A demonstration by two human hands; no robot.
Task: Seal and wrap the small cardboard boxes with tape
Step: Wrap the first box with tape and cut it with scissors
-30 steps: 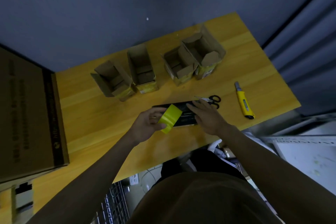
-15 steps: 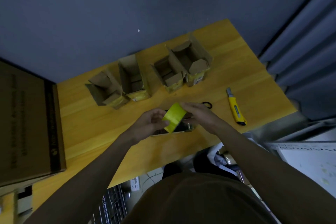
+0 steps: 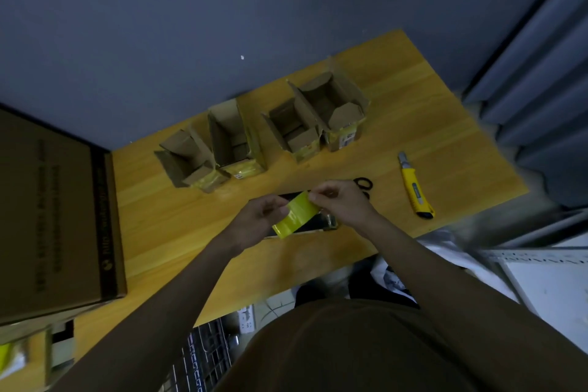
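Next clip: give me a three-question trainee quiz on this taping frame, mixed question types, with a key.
1. True or false: all four small cardboard boxes stand open.
2. What do the left hand and right hand hold between them?
A. yellow tape roll
B. utility knife
C. scissors
3. Fill in: the knife lies on the table to the ___ of the scissors.

Key: 1 true; 2 A; 3 right.
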